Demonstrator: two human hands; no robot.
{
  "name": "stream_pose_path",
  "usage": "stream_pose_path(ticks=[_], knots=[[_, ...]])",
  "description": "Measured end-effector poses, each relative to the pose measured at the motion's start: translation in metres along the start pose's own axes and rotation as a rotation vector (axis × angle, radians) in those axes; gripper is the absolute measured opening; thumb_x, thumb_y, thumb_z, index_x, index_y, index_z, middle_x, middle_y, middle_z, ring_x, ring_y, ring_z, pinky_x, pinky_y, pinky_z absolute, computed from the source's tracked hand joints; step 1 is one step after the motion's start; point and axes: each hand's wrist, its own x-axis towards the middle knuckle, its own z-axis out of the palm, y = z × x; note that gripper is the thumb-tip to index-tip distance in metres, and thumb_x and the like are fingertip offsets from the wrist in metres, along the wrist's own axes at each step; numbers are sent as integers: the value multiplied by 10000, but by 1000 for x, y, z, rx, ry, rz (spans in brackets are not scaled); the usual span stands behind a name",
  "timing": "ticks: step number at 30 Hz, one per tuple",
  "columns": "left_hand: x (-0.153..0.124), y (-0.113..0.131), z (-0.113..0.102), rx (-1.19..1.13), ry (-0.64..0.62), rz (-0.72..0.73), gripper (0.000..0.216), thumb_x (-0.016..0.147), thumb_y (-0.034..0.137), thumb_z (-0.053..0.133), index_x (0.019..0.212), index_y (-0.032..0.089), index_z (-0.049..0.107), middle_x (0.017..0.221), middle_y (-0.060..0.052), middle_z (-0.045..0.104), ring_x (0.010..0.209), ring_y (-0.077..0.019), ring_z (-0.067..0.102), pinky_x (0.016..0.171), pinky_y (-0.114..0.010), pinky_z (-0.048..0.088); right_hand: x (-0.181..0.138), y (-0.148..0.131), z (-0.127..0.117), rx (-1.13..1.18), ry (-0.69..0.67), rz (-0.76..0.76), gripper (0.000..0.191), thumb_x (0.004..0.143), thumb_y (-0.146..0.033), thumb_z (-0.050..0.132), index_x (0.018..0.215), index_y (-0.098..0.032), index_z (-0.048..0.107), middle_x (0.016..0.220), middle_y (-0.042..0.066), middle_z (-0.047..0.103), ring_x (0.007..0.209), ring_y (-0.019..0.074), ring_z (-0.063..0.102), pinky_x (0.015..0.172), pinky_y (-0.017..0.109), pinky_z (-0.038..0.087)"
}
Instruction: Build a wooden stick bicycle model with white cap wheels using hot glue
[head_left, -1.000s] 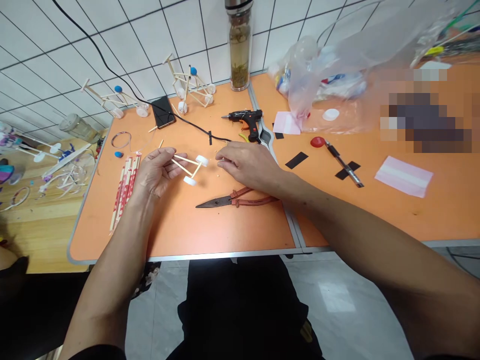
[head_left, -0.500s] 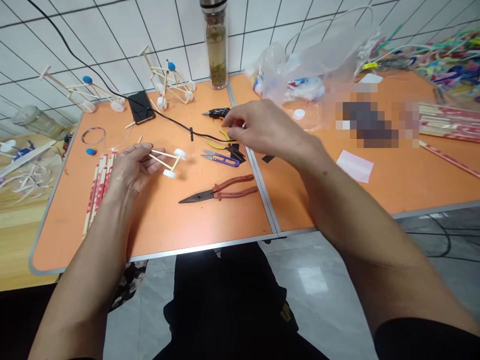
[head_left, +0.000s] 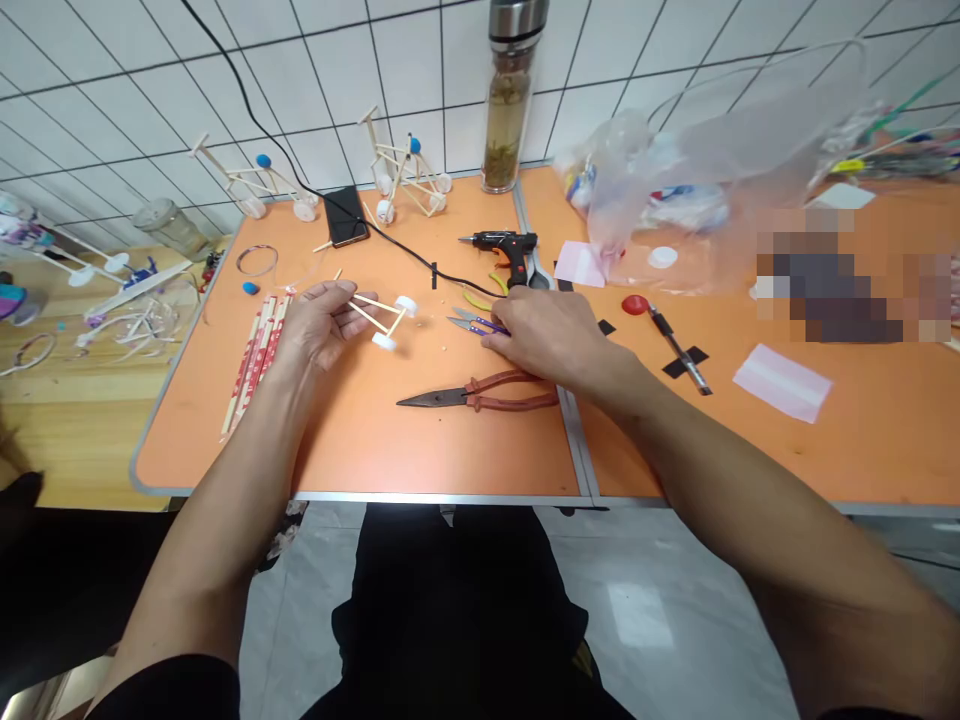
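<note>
My left hand (head_left: 324, 325) pinches a small frame of wooden sticks (head_left: 381, 307) with two white wheels at its right end, held above the orange table. Bent fingers of my right hand (head_left: 544, 325) close over the purple handle of a pair of thread snips (head_left: 472, 320), whose blades point left on the table. Behind that hand lies a black glue gun (head_left: 506, 245). Yellow-handled pliers (head_left: 480, 300) are partly covered by the hand. Closer to me, red-handled long-nose pliers (head_left: 480, 392) rest with their jaws shut, pointing left.
Two stick models (head_left: 409, 175) with wheels and blue balls stand at the back, near a phone (head_left: 346, 215) and a glass tea bottle (head_left: 506, 120). Wrapped chopsticks (head_left: 259, 360) lie by my left forearm. A black cable (head_left: 397, 243) crosses the table. Right: a pen (head_left: 679, 350) and plastic bag (head_left: 690, 190).
My right hand has come down from beside the glue gun onto the snips' handle. The left hand still holds the stick frame. The view has swung left, so things sit farther right.
</note>
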Motion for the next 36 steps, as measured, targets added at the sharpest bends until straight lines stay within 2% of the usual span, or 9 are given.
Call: stream_pose_path(ticks=[4,8,14,19,24,26,28,32,36], knots=[[-1,0,0,-4,-26,-9,165,1021,85,710,869,148,718,794,-100,843,580,-163,800,552,-194,652,3,0,6,22,-66,10,159,1043,-311,728,979,-189,808,1144,183,845,894,319,773,658,383,398],[-3,1,0,-5,-20,-3,131,999,114,787,894,152,720,835,-103,858,607,-166,817,601,-204,678,3,-2,4,38,-98,5,59,987,-227,718,994,-211,774,1109,164,848,902,329,769,630,387,352],[-5,2,1,9,-6,-21,174,935,169,886,930,164,712,933,-121,890,714,-214,878,646,-234,715,1,-7,3,69,-143,-30,206,996,-141,604,1084,-213,777,1130,169,853,957,350,771,674,409,378],[-4,3,0,7,0,-17,164,936,167,880,940,171,717,865,-86,871,719,-202,876,677,-230,728,6,-1,11,335,-21,-39,136,999,-176,562,1034,-233,680,1110,151,824,933,318,716,743,402,424],[-4,5,-1,7,-7,-10,100,985,132,793,922,156,719,902,-112,886,715,-191,875,638,-194,701,7,-5,16,622,-30,30,176,917,-181,609,1080,-236,641,1032,99,808,918,294,691,751,379,447],[-5,5,0,9,-9,-8,100,992,131,785,920,155,719,911,-116,889,721,-192,878,637,-191,698,5,-9,13,730,-47,80,225,972,-216,602,1192,-234,645,1008,76,824,907,283,699,761,376,463],[-6,5,0,15,-10,-10,113,980,146,813,922,160,717,922,-118,892,729,-200,881,631,-197,699,2,-13,9,821,-61,89,161,1081,-298,561,1206,-242,646,967,62,823,914,276,714,794,381,490],[-7,4,1,21,-17,-10,132,962,161,846,929,160,719,925,-119,893,743,-212,889,630,-202,701,1,-20,2,853,-36,8,398,1212,-437,426,920,-248,621,1002,98,796,1027,282,750,915,398,536],[-7,0,2,19,-31,0,99,972,152,832,948,153,735,931,-123,893,769,-221,898,692,-232,730,3,-27,2,863,-71,11,469,1225,-389,371,897,-233,667,1043,111,806,1072,290,762,979,408,538]])
